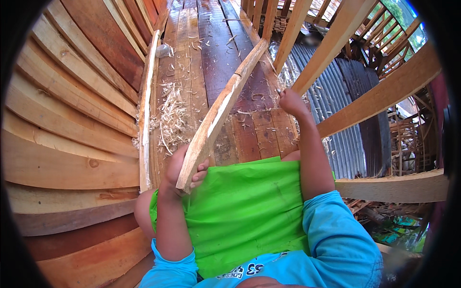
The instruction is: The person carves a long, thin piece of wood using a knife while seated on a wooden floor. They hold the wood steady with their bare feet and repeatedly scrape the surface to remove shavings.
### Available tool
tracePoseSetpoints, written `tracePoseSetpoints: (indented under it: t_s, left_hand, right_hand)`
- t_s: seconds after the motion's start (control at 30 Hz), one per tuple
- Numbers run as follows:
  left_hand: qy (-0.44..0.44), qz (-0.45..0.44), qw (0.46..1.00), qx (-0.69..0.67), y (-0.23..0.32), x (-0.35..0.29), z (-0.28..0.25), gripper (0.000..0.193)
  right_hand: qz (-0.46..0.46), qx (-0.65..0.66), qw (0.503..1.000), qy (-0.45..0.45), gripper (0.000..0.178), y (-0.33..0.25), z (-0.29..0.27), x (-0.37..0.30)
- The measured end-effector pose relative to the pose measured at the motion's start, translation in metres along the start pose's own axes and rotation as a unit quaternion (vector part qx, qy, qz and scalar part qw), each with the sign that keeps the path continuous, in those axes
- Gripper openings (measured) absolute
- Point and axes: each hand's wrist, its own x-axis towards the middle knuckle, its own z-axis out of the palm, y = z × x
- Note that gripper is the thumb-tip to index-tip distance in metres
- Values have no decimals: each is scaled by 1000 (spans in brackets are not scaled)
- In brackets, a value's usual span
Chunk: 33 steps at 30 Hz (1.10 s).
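My left hand [178, 169] is wrapped round the near end of a long, narrow piece of wood [211, 122]. The wood slants up and away to the right, its far end by the railing's base. Pale, freshly cut patches and rough fibres show along its upper edge. My right hand [294, 102] is closed in a fist at the right, apart from the wood and beside a railing post. A small greyish tip [278, 90] pokes out of that fist; the rest of what it holds is hidden. Bright green shorts [245, 211] cover my lap below the wood.
Curled wood shavings [172, 117] are heaped on the plank floor [247, 139]. Another long pale strip of wood [145, 120] lies along the plank wall [72, 139] at left, near a small clear round container [163, 51]. Slanted railing posts [331, 45] stand at right, above corrugated metal sheeting [331, 115].
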Motion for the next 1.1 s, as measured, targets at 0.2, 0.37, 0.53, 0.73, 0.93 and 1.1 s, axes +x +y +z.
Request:
tracePoseSetpoints:
  t_s: [0.2, 0.37, 0.53, 0.73, 0.93, 1.1]
  left_hand:
    - [23, 3, 1000, 1, -1, -3, -2, 40]
    - [13, 11, 1000, 12, -1, -3, -4, 40]
    - [10, 13, 1000, 22, -1, -2, 0, 39]
    - [20, 12, 1000, -4, -2, -6, -5, 39]
    - [6, 11, 1000, 15, -1, -1, 1, 38]
    - [9, 16, 1000, 19, 0, -5, -2, 39]
  right_hand:
    - [-29, -38, 992, -116, 36, -19, 0, -15]
    - [13, -13, 994, -111, 31, -29, 2, -15]
    - [-81, -8, 990, -114, 30, 1, 21, -8]
    - [-134, -76, 937, -313, 27, -2, 44, -9]
    - [88, -72, 991, 65, 22, 47, 58, 12]
    - [23, -48, 999, 8, 20, 32, 45, -3]
